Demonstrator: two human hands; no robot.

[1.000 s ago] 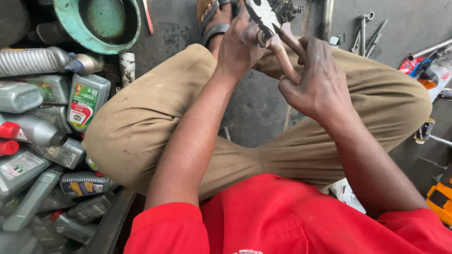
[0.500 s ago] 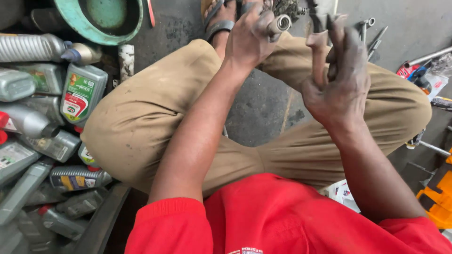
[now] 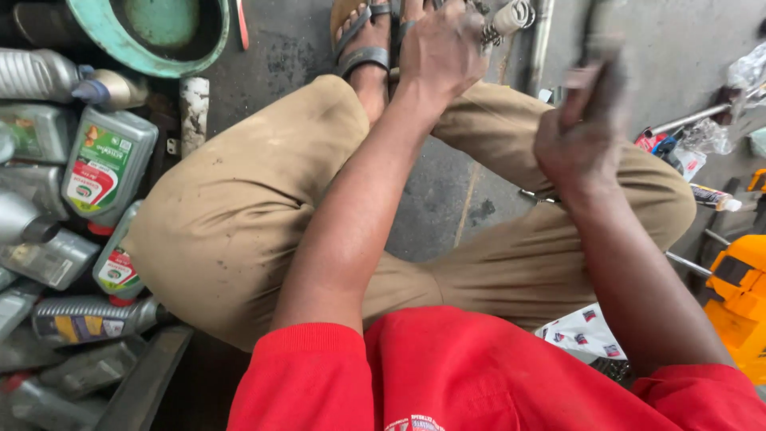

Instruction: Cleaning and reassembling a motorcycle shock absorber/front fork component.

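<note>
The left hand (image 3: pixel 443 48) is pinching a small metal part (image 3: pixel 511 17) up past the knees. The right hand (image 3: pixel 578 132) is closing around a dark tool (image 3: pixel 598 48), probably pliers, though blurred. Steadying both wrists against the knees would help.

The person sits cross-legged on the floor (image 3: pixel 447 199), knees spread to either side. The left hand (image 3: pixel 443 48) is raised ahead over the sandalled foot (image 3: pixel 363 48), next to a small metal part (image 3: pixel 511 16) at the top edge. The right hand (image 3: pixel 582 132) is up to its right, above the right knee, and seems to grip a blurred tool (image 3: pixel 598 40). A basin (image 3: pixel 152 32) sits far ahead on the left. Oil bottles (image 3: pixel 104 172) crowd the floor left of the left knee. A yellow case (image 3: pixel 738 303) lies at the right edge, with rods (image 3: pixel 686 120) beyond it.
</note>
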